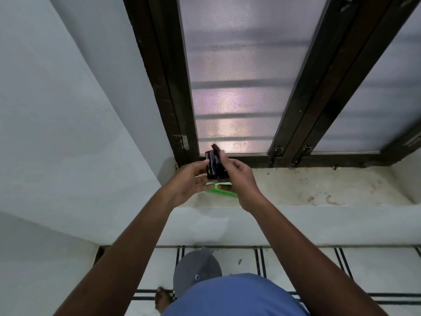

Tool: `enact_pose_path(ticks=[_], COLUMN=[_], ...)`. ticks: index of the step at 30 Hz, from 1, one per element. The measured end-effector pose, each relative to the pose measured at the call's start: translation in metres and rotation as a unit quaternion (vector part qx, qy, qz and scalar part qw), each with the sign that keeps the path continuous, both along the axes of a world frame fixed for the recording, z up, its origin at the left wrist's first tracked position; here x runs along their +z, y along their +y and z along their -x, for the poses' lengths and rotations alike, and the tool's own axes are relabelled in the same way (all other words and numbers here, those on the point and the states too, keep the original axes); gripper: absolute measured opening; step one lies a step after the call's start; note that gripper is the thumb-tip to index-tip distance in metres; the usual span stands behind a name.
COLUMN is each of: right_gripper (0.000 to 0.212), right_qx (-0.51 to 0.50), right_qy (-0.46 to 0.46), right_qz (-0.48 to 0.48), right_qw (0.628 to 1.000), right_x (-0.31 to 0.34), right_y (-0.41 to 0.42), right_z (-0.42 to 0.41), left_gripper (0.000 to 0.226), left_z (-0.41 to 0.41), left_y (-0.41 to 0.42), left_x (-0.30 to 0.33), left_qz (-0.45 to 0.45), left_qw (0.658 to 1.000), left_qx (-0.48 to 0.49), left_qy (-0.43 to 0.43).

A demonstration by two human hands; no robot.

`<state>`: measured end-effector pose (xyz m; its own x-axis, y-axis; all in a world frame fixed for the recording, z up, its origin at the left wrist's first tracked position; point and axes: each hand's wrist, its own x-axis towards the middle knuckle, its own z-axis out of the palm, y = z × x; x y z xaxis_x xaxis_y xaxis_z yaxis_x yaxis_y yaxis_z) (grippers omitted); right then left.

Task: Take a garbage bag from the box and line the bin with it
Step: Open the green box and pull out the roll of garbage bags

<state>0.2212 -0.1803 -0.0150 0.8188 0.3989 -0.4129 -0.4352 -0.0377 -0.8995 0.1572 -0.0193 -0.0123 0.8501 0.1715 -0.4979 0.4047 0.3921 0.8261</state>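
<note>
Here, both hands — left hand [186,179] and right hand [239,176] — are clamped on the dark bag roll [214,164] above the green box [222,189]; best peel one bag off slowly.

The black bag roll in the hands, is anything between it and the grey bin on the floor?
Nothing visible blocks it. Both hands, left and right, hold the black bag roll above the window ledge. The grey bin stands on the floor below; the ledge's edge juts out between them.

Box [222,190] on sill [319,188], below hands [216,176]
</note>
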Motion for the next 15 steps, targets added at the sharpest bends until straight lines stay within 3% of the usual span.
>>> enact_pose_path(ticks=[5, 11, 15], right_gripper=[0.013, 0.03, 0.029], right_qx=[-0.02, -0.034, -0.032], right_qy=[-0.088, -0.027, -0.032], right_qz=[0.027, 0.01, 0.012], right_qw=[0.996, 0.999, 0.999], right_x=[-0.009, -0.001, 0.0], right_y=[0.003, 0.0, -0.002], right_z=[0.001, -0.005, -0.009], left_gripper=[0.055, 0.039, 0.059], left_z=[-0.003, -0.002, -0.006], left_y=[0.0, -0.003, -0.002], left_x=[0.004, 0.001, 0.002], left_qz=[0.013, 0.002, 0.049], left_qw=[1.0, 1.0, 0.996], left_qx=[0.006, 0.025, 0.072], left_qy=[0.006, 0.013, 0.032])
